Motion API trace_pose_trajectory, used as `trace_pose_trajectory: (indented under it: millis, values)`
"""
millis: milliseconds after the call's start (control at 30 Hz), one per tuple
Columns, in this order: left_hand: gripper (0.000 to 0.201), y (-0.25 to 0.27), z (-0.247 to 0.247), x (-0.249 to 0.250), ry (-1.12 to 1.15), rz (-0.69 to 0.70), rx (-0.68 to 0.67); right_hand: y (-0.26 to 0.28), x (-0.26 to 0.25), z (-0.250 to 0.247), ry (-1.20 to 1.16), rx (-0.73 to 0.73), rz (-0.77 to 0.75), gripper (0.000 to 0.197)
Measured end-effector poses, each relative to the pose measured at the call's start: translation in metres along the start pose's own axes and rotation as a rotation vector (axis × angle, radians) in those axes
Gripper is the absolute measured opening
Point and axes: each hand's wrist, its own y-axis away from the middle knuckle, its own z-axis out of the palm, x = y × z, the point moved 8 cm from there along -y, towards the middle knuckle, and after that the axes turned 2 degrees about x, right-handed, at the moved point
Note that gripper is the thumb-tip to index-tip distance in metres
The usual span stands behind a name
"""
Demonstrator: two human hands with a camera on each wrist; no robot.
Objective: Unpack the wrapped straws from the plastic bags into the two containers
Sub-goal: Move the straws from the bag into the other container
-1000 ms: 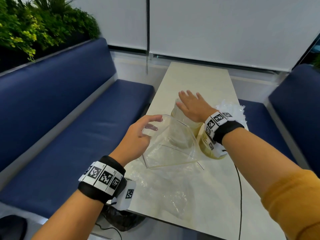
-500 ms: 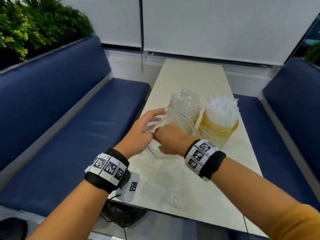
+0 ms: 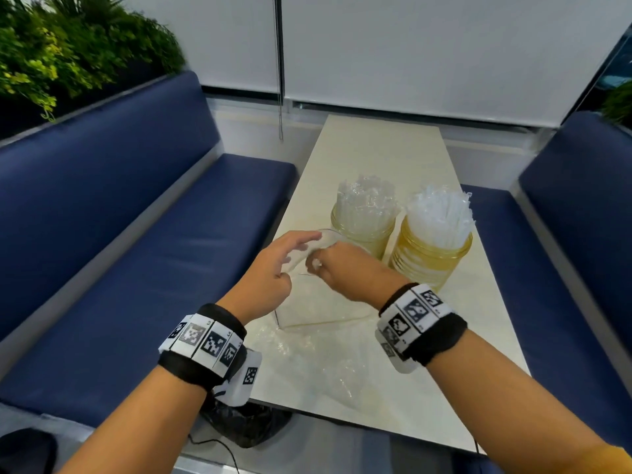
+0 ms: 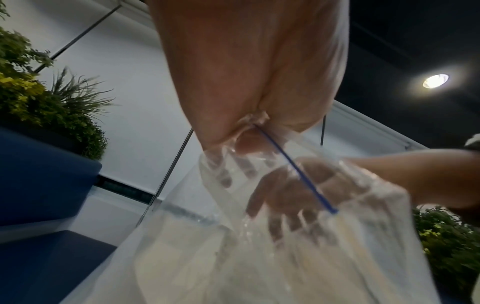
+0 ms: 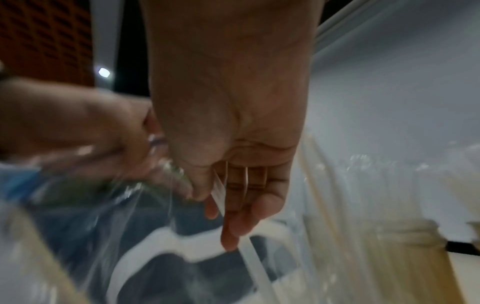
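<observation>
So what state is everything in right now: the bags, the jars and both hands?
Clear plastic bag: held up, mouth pulled open.
Left hand: grips the bag's edge.
Right hand: reaches into the bag, fingers on a wrapped straw.
Left container: upright, full of straws.
Right container: upright, full of straws.
Empty bag: crumpled flat on the table.

Plastic bag [image 3: 318, 302] in my hands: clear, colourless; thin blue line [image 4: 296, 170] along mouth. Straws [image 3: 439, 217]: translucent white wrappers. Two containers [image 3: 427, 265]: pale amber-yellow, see-through. Desk [image 3: 383, 155]: cream, faint marbling. Benches [image 3: 119, 213]: navy blue. My wristbands [image 3: 205, 347]: black with white tiles, black-and-white square code pattern. Sleeve [image 3: 608, 458]: mustard yellow. Plants [image 3: 51, 53]: green, yellow-green tips.
</observation>
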Motion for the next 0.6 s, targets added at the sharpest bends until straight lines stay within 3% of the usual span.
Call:
trace_pose_trajectory:
  millis: [100, 200, 433, 500, 600]
  values:
    - [0.094, -0.002, -0.002, -0.005, 0.047, -0.017, 0.003, 0.018, 0.002, -0.047, -0.271, 0.114, -0.006, 0.027]
    - [0.095, -0.003, -0.009, -0.009, 0.133, -0.038, 0.027, 0.033, 0.002, -0.106, -0.345, 0.315, -0.053, 0.036]
    - [0.096, -0.004, -0.012, -0.010, 0.159, -0.045, 0.060, 0.064, 0.050, -0.236, -0.516, 0.981, -0.018, 0.035]
    - [0.096, -0.004, -0.010, -0.011, 0.158, -0.052, 0.060, 0.057, 0.074, -0.245, -0.468, 1.044, 0.057, 0.038]
    - [0.094, -0.005, -0.006, -0.011, 0.147, -0.072, 0.058, 0.033, 0.108, -0.239, -0.373, 1.017, 0.234, 0.048]
